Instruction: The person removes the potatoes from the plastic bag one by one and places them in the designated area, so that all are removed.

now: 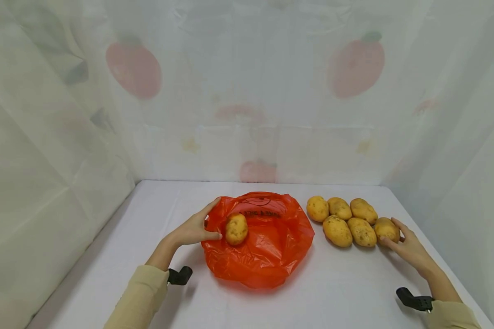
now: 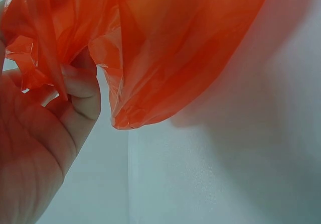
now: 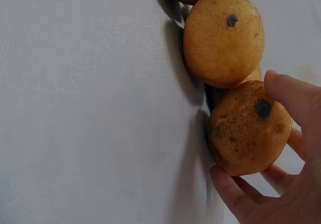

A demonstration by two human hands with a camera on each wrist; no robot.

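Observation:
An orange-red plastic bag (image 1: 271,256) with dark print stands open-mouthed near the middle of the table. One potato (image 1: 236,229) shows inside it, toward the left. My left hand (image 1: 191,230) grips the bag's left rim; in the left wrist view, curled fingers (image 2: 83,93) hold the crumpled film, which partly hides them. At the right, my right hand (image 1: 411,250) holds the rightmost potato (image 1: 386,230) of a group, thumb on one side and fingers on the other. In the right wrist view, that potato (image 3: 248,128) has a dark spot and sits against its neighbour (image 3: 223,38).
Several more potatoes lie close together in two rows between the bag and my right hand, among them a front one (image 1: 337,231) and a back one (image 1: 363,210). A white cloth covers the table (image 1: 333,292). Patterned curtains (image 1: 247,91) hang behind and at both sides.

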